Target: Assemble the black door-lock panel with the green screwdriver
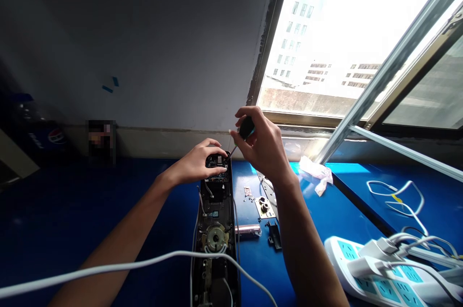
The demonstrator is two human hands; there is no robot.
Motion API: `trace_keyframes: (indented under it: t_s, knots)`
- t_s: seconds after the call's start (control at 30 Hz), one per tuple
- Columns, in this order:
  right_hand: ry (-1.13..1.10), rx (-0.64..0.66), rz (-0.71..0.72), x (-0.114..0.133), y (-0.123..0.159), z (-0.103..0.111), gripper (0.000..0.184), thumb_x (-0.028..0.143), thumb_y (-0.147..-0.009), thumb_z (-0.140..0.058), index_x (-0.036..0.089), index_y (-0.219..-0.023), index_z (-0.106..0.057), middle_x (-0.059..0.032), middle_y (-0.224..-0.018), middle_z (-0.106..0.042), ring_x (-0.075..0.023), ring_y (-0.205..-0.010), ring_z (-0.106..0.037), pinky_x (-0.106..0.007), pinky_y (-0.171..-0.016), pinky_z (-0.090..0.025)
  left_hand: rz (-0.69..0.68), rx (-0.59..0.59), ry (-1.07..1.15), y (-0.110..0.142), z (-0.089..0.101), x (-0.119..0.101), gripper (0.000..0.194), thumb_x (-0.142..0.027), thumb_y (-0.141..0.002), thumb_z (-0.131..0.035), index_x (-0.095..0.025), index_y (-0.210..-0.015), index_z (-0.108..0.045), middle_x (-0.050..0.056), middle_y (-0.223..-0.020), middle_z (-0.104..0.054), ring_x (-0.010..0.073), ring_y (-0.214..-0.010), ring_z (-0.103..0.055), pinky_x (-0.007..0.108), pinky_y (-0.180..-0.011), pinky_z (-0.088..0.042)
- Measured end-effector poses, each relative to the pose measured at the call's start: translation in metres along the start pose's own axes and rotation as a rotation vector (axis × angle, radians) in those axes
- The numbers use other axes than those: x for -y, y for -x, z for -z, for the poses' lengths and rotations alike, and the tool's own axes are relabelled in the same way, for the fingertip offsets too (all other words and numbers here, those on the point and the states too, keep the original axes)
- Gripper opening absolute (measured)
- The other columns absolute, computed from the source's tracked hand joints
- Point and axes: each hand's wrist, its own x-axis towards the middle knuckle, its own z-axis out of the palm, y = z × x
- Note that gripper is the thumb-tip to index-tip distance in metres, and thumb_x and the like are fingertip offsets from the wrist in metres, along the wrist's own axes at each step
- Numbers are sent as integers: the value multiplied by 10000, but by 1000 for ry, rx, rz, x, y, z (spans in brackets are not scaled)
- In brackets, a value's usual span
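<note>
A long black device housing [223,201] lies open on the blue table, its inner parts exposed. At its far end sits a dark circuit board [216,175]. My left hand [195,162] spans this board, thumb on the near side and fingers on the far side, gripping it. In my right hand [260,145] is a screwdriver [247,127] with a dark handle, held tilted between thumb and fingers. Its thin shaft reaches down to the board's right corner; the tip's exact contact is too small to make out. A round metal speaker-like part [216,238] sits midway along the housing.
Right of the housing lie a metal plate with a lens-like part [265,207], small screws, a pink wrapped cylinder [249,230] and a black plastic piece [275,235]. A white cable [144,264] crosses the foreground. A loaded power strip [376,268] stands at right, beneath a window.
</note>
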Motion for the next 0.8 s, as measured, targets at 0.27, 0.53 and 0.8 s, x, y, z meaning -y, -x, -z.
trace_keyframes:
  t_s: [0.27,0.53,0.8]
  knots:
    - [8,-34,-2,-1,0,-2,344,164,-897,-663,263,-1195,-521,-13,-1036,-673,-118,-706,-552,-313,-713,-525,0,5,-6,0,0,0,451,-552,-846,-741,-271,-1198,-735,90,-1429,-533,330,-1316,-581,484,-1169,-460]
    - [21,-24,-30,2,1,-1,477,83,-843,-602,264,-1272,-497,-55,-1213,-655,-152,-847,-623,-322,-725,-524,10,1,-2,0,0,0,481,-563,-841,-743,-252,-1207,-734,96,-1448,-521,337,-1324,-574,470,-1169,-463]
    - [2,1,-23,2,0,0,456,75,-877,-577,265,-1281,-485,-49,-1181,-649,-137,-821,-608,-317,-754,-535,18,10,-8,-1,0,-2,459,-518,-844,-751,-243,-1212,-737,103,-1449,-513,326,-1328,-572,457,-1173,-452]
